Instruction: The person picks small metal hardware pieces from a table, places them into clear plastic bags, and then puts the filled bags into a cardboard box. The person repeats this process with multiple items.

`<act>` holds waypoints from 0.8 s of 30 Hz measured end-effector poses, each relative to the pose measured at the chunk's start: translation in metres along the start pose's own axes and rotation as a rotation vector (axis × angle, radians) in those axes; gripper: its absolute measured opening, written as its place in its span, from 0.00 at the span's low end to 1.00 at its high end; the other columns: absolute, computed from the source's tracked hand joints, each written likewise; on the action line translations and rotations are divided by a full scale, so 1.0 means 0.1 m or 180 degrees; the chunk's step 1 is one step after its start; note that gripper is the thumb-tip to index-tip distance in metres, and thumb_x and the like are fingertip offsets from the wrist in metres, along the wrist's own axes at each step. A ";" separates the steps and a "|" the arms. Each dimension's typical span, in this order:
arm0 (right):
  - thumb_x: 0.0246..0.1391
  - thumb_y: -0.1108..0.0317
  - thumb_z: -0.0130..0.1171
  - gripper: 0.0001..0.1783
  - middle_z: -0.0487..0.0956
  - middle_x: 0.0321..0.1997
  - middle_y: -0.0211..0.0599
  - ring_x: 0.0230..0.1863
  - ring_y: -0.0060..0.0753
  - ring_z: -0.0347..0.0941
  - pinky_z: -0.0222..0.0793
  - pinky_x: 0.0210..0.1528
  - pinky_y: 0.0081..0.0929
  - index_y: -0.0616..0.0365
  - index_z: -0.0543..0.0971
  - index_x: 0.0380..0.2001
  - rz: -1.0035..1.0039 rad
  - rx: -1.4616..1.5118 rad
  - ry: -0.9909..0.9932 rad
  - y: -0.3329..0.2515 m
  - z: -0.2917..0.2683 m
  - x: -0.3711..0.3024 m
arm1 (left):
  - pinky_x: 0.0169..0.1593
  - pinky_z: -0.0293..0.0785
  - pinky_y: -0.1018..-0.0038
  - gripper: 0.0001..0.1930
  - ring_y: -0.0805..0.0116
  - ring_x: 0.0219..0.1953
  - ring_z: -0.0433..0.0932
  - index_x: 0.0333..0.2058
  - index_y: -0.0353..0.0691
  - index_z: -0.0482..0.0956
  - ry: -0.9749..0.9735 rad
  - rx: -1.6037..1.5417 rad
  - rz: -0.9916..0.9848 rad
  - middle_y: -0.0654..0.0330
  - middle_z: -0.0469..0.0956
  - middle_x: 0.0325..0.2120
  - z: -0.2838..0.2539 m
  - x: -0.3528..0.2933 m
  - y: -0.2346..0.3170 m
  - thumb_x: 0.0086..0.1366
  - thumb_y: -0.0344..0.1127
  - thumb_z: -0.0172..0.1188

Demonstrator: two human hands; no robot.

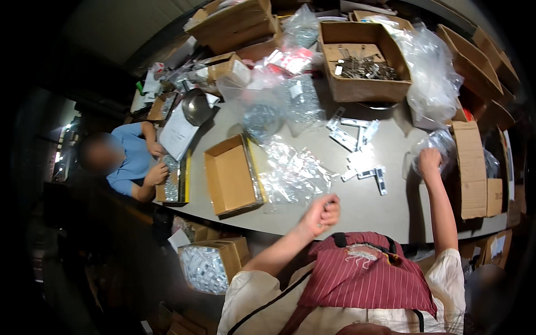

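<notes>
A maroon pinstriped cloth (368, 279) covers the front of the person's cream shirt (251, 296), closest to the camera. Low at the left, beside the tabletop (399, 215), stands an open carton (237, 254) filled with small silvery-white packets (204, 269).

The left grip (324, 215) is over the near edge of the tabletop, fingers curled closed; a small dark piece (327, 206) shows among them, too small to identify. Just beyond it lies crumpled clear plastic film (296, 176), with a shallow cardboard box (229, 178) to its left. Well to the right, the right grip (430, 162) is at the near side of a clear plastic bag (442, 143). The bag lies just around and beyond the fingers; how far they are closed, and whether they pinch the plastic or reach inside, I cannot tell. Close by on its right stands an upright cardboard panel (469, 167).

Between the two, somewhat farther off, flat white-and-grey rectangular pieces (381, 181) lie loosely scattered, apart from both hands. At the left edge, a co-worker in a blue shirt (131, 148) has both hands at a box of shiny pieces (172, 180). Farther back are a metal bowl (196, 107) and a deep cardboard box (365, 89) holding a heap of thin metal parts (365, 68).
</notes>
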State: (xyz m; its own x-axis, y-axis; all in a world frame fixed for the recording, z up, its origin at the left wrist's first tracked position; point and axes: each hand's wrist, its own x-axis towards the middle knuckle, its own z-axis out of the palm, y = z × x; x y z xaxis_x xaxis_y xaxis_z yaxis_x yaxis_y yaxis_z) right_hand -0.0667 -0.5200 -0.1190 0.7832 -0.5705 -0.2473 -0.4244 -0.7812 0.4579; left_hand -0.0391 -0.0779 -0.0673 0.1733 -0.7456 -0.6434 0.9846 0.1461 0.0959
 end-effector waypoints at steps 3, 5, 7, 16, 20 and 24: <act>0.61 0.65 0.51 0.12 0.77 0.39 0.31 0.40 0.32 0.77 0.73 0.35 0.35 0.56 0.83 0.35 0.0803 -0.0558 0.0997 -0.07 0.38 0.00 | 0.12 0.48 0.83 0.14 0.83 0.11 0.55 0.24 0.52 0.71 0.1277 0.0079 0.1587 0.73 0.61 0.14 0.27 -0.44 1.02 0.72 0.43 0.54; 0.59 0.66 0.51 0.09 0.75 0.38 0.32 0.43 0.33 0.74 0.69 0.41 0.32 0.54 0.80 0.35 0.0780 -0.0319 0.1544 -0.09 0.40 -0.12 | 0.14 0.49 0.85 0.09 0.85 0.12 0.55 0.31 0.48 0.73 0.0132 0.0438 0.2658 0.74 0.61 0.16 0.49 -0.89 1.67 0.72 0.41 0.54; 0.53 0.68 0.53 0.07 0.72 0.39 0.35 0.47 0.36 0.70 0.65 0.49 0.30 0.54 0.74 0.36 0.0843 0.0026 0.1854 -0.04 0.40 -0.24 | 0.13 0.46 0.82 0.15 0.83 0.10 0.51 0.26 0.46 0.68 0.0315 0.1060 0.3617 0.74 0.57 0.13 0.90 -1.11 2.30 0.73 0.43 0.54; 0.42 0.77 0.63 0.17 0.72 0.43 0.43 0.49 0.47 0.71 0.68 0.50 0.38 0.59 0.72 0.38 0.0681 0.1057 0.1837 0.04 0.19 -0.40 | 0.34 0.77 0.58 0.15 0.43 0.28 0.80 0.26 0.39 0.83 0.0889 0.8809 0.4076 0.47 0.80 0.22 1.61 -0.55 3.95 0.65 0.44 0.60; 0.40 0.76 0.63 0.17 0.73 0.42 0.42 0.47 0.46 0.71 0.70 0.50 0.36 0.58 0.72 0.37 0.0760 0.0939 0.1945 0.06 0.22 -0.41 | 0.44 0.77 0.57 0.16 0.46 0.30 0.82 0.25 0.39 0.86 0.0874 0.9306 0.2564 0.49 0.83 0.23 1.41 -0.40 4.07 0.57 0.47 0.64; 0.41 0.75 0.63 0.16 0.74 0.42 0.43 0.47 0.46 0.72 0.70 0.50 0.38 0.59 0.72 0.37 0.0832 0.0980 0.2009 0.09 0.23 -0.42 | 0.51 0.77 0.63 0.21 0.49 0.43 0.84 0.43 0.40 0.88 0.1401 0.8558 0.1450 0.45 0.85 0.37 1.43 -0.53 4.01 0.56 0.49 0.67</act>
State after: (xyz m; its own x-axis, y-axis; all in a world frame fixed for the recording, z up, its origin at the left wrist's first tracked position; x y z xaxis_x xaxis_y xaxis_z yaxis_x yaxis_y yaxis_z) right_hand -0.1137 -0.5090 -0.1246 0.7119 -0.5658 0.4161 -0.6679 -0.7286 0.1518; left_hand 0.3493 -0.0728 0.1142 0.5160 -0.7803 -0.3533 -0.8158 -0.5734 0.0748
